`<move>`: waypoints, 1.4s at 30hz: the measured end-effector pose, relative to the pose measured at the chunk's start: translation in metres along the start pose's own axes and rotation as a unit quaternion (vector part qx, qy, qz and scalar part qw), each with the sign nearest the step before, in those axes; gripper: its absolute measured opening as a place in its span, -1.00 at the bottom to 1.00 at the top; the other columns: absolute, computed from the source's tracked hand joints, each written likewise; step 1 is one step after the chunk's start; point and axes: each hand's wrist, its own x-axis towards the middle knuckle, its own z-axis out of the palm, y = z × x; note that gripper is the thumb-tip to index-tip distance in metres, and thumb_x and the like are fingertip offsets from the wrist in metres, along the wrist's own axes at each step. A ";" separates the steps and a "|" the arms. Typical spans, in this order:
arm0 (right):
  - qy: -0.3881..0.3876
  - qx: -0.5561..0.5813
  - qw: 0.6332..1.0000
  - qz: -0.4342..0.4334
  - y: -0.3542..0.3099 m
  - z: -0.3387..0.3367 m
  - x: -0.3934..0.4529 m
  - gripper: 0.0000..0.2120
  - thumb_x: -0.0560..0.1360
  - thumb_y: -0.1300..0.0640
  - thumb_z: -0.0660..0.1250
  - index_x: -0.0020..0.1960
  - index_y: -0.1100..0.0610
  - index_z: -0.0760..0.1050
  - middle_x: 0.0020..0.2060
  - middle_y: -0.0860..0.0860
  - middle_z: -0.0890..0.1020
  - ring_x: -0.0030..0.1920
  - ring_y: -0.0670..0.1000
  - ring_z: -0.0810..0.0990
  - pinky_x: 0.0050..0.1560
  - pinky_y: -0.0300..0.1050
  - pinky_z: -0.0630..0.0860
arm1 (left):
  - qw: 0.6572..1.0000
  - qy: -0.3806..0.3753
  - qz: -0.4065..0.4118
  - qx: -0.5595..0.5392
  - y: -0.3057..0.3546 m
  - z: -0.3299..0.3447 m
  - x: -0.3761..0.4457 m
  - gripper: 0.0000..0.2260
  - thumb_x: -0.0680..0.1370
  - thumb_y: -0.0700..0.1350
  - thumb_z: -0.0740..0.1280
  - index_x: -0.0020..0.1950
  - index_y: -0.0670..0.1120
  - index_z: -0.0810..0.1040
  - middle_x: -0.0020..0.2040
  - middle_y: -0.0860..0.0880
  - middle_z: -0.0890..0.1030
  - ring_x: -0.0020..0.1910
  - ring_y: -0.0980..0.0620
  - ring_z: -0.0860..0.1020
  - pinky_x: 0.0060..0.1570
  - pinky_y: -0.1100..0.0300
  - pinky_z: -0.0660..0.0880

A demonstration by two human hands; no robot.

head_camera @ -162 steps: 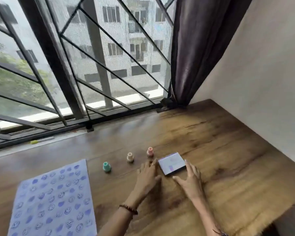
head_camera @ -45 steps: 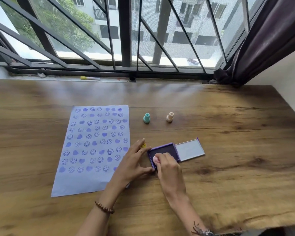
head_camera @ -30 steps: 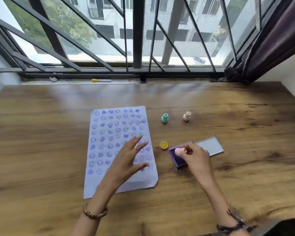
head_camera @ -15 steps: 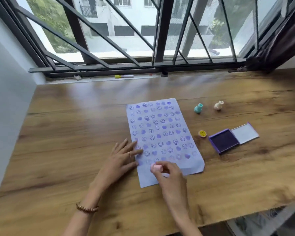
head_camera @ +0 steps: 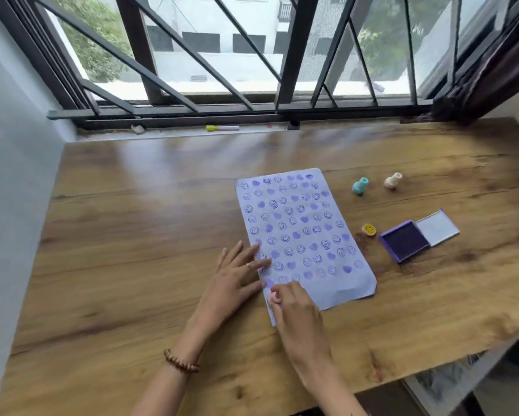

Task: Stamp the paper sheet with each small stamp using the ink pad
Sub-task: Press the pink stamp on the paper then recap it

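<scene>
Your right hand [head_camera: 297, 310] pinches the pink stamp [head_camera: 274, 298], fingers closed around it, at the paper sheet's [head_camera: 336, 289] near left corner. Your left hand [head_camera: 234, 280] lies flat, fingers spread, on the sheet's left edge. The ink pad [head_camera: 405, 240] sits open toward the tabletop's [head_camera: 132, 235] right edge.

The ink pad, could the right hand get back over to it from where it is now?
Probably yes. The ink pad lies open, lid folded aside, with bare table between it and the right hand, which holds the pink stamp.
</scene>
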 end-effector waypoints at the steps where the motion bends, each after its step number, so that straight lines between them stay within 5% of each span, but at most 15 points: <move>1: -0.009 -0.008 1.000 0.004 -0.001 -0.001 0.003 -0.81 0.60 0.10 0.08 0.13 0.08 0.42 0.09 0.01 0.50 0.07 0.00 0.49 0.01 -0.16 0.38 | 1.000 0.000 0.000 0.001 -0.001 0.001 0.000 -0.62 0.51 0.01 0.29 0.32 0.16 0.35 0.49 0.12 0.16 0.50 0.07 -0.05 0.46 0.06 -0.20; 7: -0.053 -0.072 0.996 -0.028 -0.003 -0.005 0.013 -0.76 0.61 0.11 0.03 0.06 0.17 0.43 0.03 0.08 0.50 0.02 0.09 0.50 -0.08 -0.09 0.37 | 1.000 0.014 0.001 -0.007 -0.004 0.004 0.000 -0.63 0.50 0.05 0.29 0.30 0.20 0.36 0.45 0.21 0.16 0.47 0.16 -0.07 0.43 0.14 -0.23; 12: -0.074 0.112 0.989 0.067 0.017 -0.022 0.027 -0.90 0.44 0.11 0.33 -0.12 0.12 0.59 -0.14 0.03 0.64 -0.09 0.02 0.59 -0.11 -0.16 0.42 | 0.999 0.023 -0.026 -0.007 0.003 0.001 0.002 -0.60 0.44 0.04 0.36 0.26 0.18 0.41 0.45 0.15 0.25 0.49 0.09 0.03 0.44 0.01 -0.19; 14: -0.062 0.314 0.933 0.163 0.035 -0.037 0.029 -0.93 0.35 0.14 0.46 -0.17 0.10 0.65 -0.24 -0.01 0.69 -0.17 -0.08 0.63 -0.16 -0.34 0.50 | 0.998 0.045 -0.044 -0.014 0.010 0.001 0.004 -0.60 0.41 0.05 0.39 0.23 0.19 0.44 0.43 0.13 0.31 0.48 0.08 0.08 0.44 -0.03 -0.19; 16: -0.057 0.512 0.827 0.226 0.055 -0.052 0.031 -0.91 0.34 0.20 0.48 -0.16 0.17 0.66 -0.26 -0.01 0.71 -0.17 -0.10 0.65 -0.17 -0.37 0.59 | 0.995 0.077 -0.059 -0.016 0.018 0.001 0.010 -0.62 0.40 0.02 0.41 0.20 0.17 0.47 0.39 0.10 0.38 0.46 0.07 0.14 0.44 -0.02 -0.17; 19: -0.053 0.633 0.730 0.254 0.088 -0.075 0.036 -0.90 0.39 0.25 0.39 -0.12 0.24 0.64 -0.26 0.02 0.71 -0.18 -0.08 0.66 -0.11 -0.30 0.63 | 0.992 0.114 -0.039 -0.027 0.040 0.006 0.029 -0.69 0.40 -0.03 0.42 0.13 0.09 0.54 0.26 0.07 0.52 0.37 0.07 0.32 0.38 0.05 0.06; 23: -0.029 0.685 0.682 0.254 0.128 -0.110 0.048 -0.87 0.44 0.30 0.31 -0.12 0.28 0.64 -0.25 0.06 0.71 -0.23 -0.08 0.67 -0.10 -0.24 0.62 | 0.994 0.086 -0.005 -0.069 0.088 0.032 0.067 -0.74 0.42 -0.10 0.42 0.10 0.02 0.56 0.14 0.03 0.60 0.18 0.08 0.47 0.04 0.35 0.29; 27: 0.002 0.720 0.655 0.228 0.165 -0.142 0.064 -0.80 0.46 0.33 0.29 -0.23 0.23 0.67 -0.32 0.02 0.73 -0.30 -0.11 0.68 -0.29 -0.31 0.62 | 0.999 0.024 0.033 -0.020 0.134 0.071 0.117 -0.73 0.48 -0.16 0.33 0.18 -0.02 0.51 0.18 -0.02 0.57 0.20 0.01 0.45 0.08 0.19 0.37; 31: 0.021 0.742 0.632 0.223 0.200 -0.158 0.077 -0.77 0.46 0.34 0.29 -0.28 0.22 0.67 -0.36 0.03 0.72 -0.34 -0.10 0.67 -0.21 -0.27 0.64 | 0.996 -0.028 0.061 0.061 0.154 0.096 0.155 -0.67 0.52 -0.21 0.25 0.28 -0.04 0.43 0.25 -0.14 0.48 0.25 -0.08 0.40 0.18 0.06 0.39; 36: 0.019 0.708 0.678 0.196 0.235 -0.161 0.085 -0.88 0.43 0.30 0.34 -0.20 0.20 0.65 -0.30 0.02 0.71 -0.25 -0.10 0.66 -0.18 -0.30 0.63 | 0.997 -0.003 0.033 0.074 0.166 0.112 0.170 -0.80 0.50 -0.23 0.27 0.11 -0.13 0.53 0.05 -0.18 0.50 0.02 -0.14 0.50 0.01 0.05 0.46; 39: 0.032 0.615 0.776 0.134 0.239 -0.159 0.088 -0.92 0.41 0.29 0.39 -0.15 0.17 0.65 -0.26 -0.03 0.71 -0.18 -0.13 0.63 -0.19 -0.39 0.57 | 0.985 0.067 -0.067 -0.145 0.180 0.109 0.162 -0.85 0.46 -0.20 0.37 0.02 -0.13 0.60 -0.05 -0.15 0.60 -0.13 -0.01 0.58 -0.15 0.36 0.45; 42: 0.038 0.503 0.861 0.058 0.239 -0.162 0.096 -0.84 0.38 0.30 0.42 -0.18 0.05 0.64 -0.27 -0.10 0.72 -0.19 -0.14 0.64 -0.17 -0.37 0.53 | 0.899 0.055 -0.135 -0.413 0.197 0.107 0.152 -0.84 0.46 -0.18 0.36 0.03 -0.13 0.60 -0.09 -0.08 0.65 -0.19 0.18 0.62 -0.23 0.43 0.52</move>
